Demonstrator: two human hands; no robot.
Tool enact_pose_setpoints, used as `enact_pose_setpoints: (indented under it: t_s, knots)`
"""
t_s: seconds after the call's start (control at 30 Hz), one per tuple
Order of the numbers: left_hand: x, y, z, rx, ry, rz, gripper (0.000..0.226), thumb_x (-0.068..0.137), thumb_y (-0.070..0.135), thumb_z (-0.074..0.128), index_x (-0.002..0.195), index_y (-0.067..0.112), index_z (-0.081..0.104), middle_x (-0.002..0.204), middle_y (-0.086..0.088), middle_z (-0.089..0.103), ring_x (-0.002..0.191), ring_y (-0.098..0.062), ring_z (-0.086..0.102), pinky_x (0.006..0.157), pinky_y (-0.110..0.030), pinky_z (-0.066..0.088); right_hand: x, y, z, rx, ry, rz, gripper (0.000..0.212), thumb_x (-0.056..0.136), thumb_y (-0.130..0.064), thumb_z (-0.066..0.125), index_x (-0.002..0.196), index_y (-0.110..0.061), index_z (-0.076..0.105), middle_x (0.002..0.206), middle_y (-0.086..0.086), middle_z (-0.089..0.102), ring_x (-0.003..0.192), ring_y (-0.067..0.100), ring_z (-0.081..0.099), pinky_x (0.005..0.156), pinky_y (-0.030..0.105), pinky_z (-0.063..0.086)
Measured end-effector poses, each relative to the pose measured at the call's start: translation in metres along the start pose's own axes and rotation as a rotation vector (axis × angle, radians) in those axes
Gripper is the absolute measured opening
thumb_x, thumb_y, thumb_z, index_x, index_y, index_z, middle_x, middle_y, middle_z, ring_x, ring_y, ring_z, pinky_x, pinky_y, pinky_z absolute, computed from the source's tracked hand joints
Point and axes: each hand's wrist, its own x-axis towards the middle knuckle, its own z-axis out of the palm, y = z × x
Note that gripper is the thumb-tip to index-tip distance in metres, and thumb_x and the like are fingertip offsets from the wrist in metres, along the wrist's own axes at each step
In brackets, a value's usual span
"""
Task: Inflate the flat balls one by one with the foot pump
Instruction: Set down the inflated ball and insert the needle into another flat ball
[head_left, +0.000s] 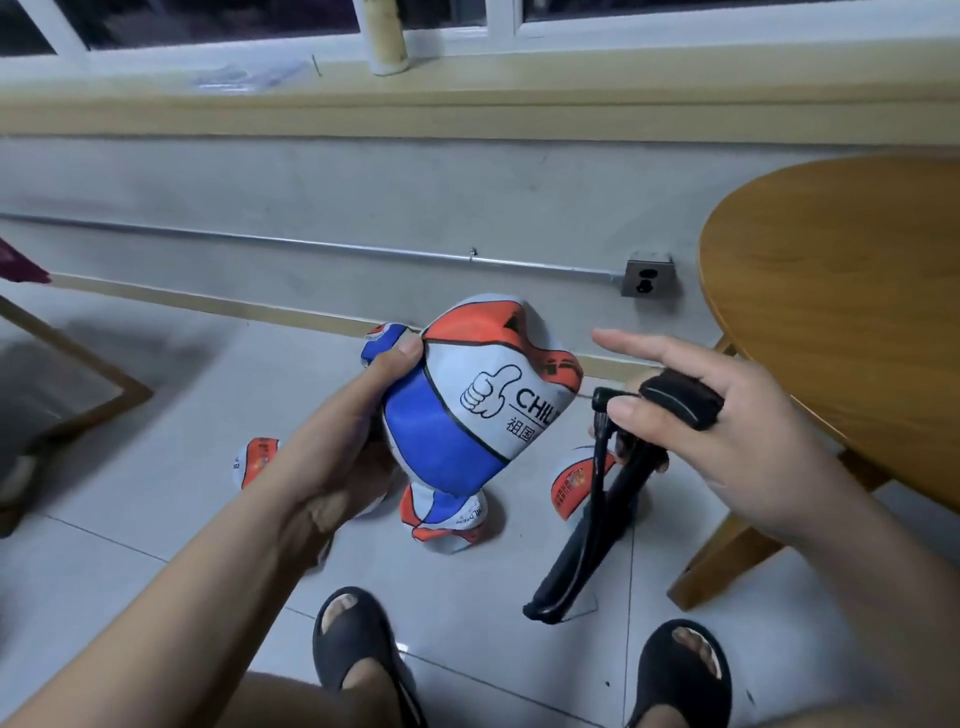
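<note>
**Flat ball held up to the pump nozzle**

The left hand (358, 415) grips a crumpled red, white and blue ball (467, 405) in the air above the floor (156, 493). Its thumb is pressed into the top edge and its fingers are curled behind.

The right hand (727, 431) holds the top of the black pump (587, 545), which leans up from the floor. The thumb pinches by the nozzle (601, 402), the index finger (639, 345) is stretched straight, and the lower fingers are curled round the pump. The nozzle sits just beside the ball's right edge; I cannot tell whether they touch.

Four more flat balls lie on the floor: (257, 460), (447, 519), (571, 488), (384, 338).
</note>
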Motion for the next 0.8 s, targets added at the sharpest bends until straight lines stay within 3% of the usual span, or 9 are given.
enact_pose_setpoints:
  t_s: [0.13,0.2,0.27,0.33,0.4,0.5,0.6,0.67,0.8]
  knots:
    - [0.006,0.001,-0.004,-0.090,0.091,0.012,0.040,0.089,0.044,0.076,0.117,0.016,0.082,0.133,-0.014,0.074,0.117,-0.027,0.071,0.115,-0.050,0.051,-0.002,0.005,0.003,-0.125,-0.139,0.008,0.060,0.091,-0.044,0.076,0.147,-0.059,0.056,0.087,-0.001,0.071,0.080,0.011,0.064,0.083,0.020,0.051]
    - [0.005,0.003,0.002,-0.134,0.087,0.056,0.041,0.094,0.040,0.071,0.121,0.010,0.078,0.128,-0.014,0.076,0.107,-0.023,0.072,0.109,-0.040,0.056,-0.002,0.009,0.010,-0.120,-0.120,0.031,0.058,0.093,-0.041,0.077,0.145,-0.059,0.058,0.090,-0.003,0.072,0.083,0.010,0.066,0.084,0.024,0.052]
    - [0.004,-0.001,0.015,-0.139,0.010,0.079,0.039,0.098,0.028,0.065,0.126,0.003,0.074,0.126,-0.015,0.076,0.112,-0.021,0.074,0.105,-0.034,0.058,-0.001,0.016,0.021,-0.069,-0.060,0.060,0.051,0.095,-0.030,0.078,0.139,-0.051,0.066,0.098,-0.015,0.077,0.094,-0.002,0.070,0.088,0.021,0.054]
    - [0.003,-0.015,0.030,-0.068,-0.112,0.023,0.038,0.100,0.022,0.062,0.135,0.007,0.069,0.131,-0.018,0.074,0.124,-0.027,0.071,0.105,-0.036,0.057,0.003,0.027,0.036,-0.050,-0.042,0.118,0.043,0.097,-0.026,0.078,0.133,-0.049,0.072,0.108,-0.008,0.081,0.102,0.009,0.076,0.092,0.042,0.059]
    - [0.008,-0.030,0.038,-0.008,-0.193,-0.062,0.038,0.107,0.023,0.052,0.142,0.015,0.063,0.128,-0.020,0.074,0.119,-0.032,0.073,0.101,-0.039,0.054,0.008,0.040,0.047,-0.084,-0.033,0.193,0.033,0.098,-0.023,0.077,0.125,-0.044,0.078,0.104,-0.006,0.081,0.095,0.014,0.076,0.083,0.044,0.057]
    - [0.037,-0.039,0.020,0.220,-0.009,0.045,0.034,0.108,0.019,0.053,0.141,0.021,0.060,0.120,-0.012,0.079,0.116,-0.036,0.074,0.099,-0.040,0.055,0.018,0.048,0.033,-0.159,0.023,0.240,0.021,0.096,-0.022,0.077,0.111,-0.036,0.083,0.104,-0.016,0.081,0.099,0.005,0.075,0.096,0.035,0.059]
    - [0.077,-0.062,-0.021,0.456,0.196,0.039,0.032,0.100,0.016,0.068,0.131,0.022,0.066,0.122,-0.010,0.077,0.103,-0.024,0.077,0.081,-0.032,0.056,0.014,0.053,0.003,-0.191,0.032,0.291,0.016,0.096,-0.022,0.078,0.106,-0.033,0.084,0.095,-0.010,0.081,0.085,0.012,0.076,0.079,0.023,0.058]
    - [0.100,-0.102,-0.046,0.644,0.150,-0.114,0.027,0.094,0.018,0.076,0.120,0.021,0.070,0.119,-0.014,0.076,0.097,-0.024,0.075,0.076,-0.034,0.055,0.007,0.060,-0.008,-0.204,0.003,0.288,0.015,0.096,-0.023,0.079,0.106,-0.033,0.084,0.096,-0.012,0.081,0.087,0.004,0.075,0.078,0.016,0.054]
    - [0.125,-0.191,-0.059,0.981,0.021,-0.291,0.043,0.072,0.028,0.087,0.110,0.026,0.068,0.108,-0.006,0.075,0.093,-0.023,0.067,0.079,-0.033,0.055,-0.003,0.074,-0.011,-0.285,-0.048,0.301,0.018,0.093,-0.034,0.080,0.111,-0.037,0.082,0.105,-0.022,0.078,0.102,0.000,0.072,0.098,0.031,0.057]
